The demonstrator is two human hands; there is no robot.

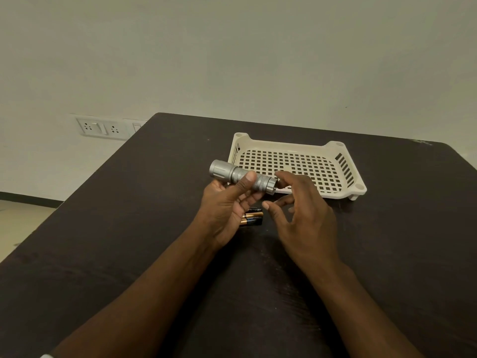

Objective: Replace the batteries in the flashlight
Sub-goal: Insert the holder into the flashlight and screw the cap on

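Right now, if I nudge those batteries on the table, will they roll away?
Probably: the batteries are smooth cylinders lying on their sides on the flat table. They look small, so likely light. Being bunched together may slow them.

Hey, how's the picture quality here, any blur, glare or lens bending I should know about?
Head view: the right hand is slightly motion-blurred at the fingers; the flashlight in the left hand is fairly sharp with soft highlights, no harsh glare; the batteries sit partly in the hands' shadow; wide-angle distortion bows the table edges.
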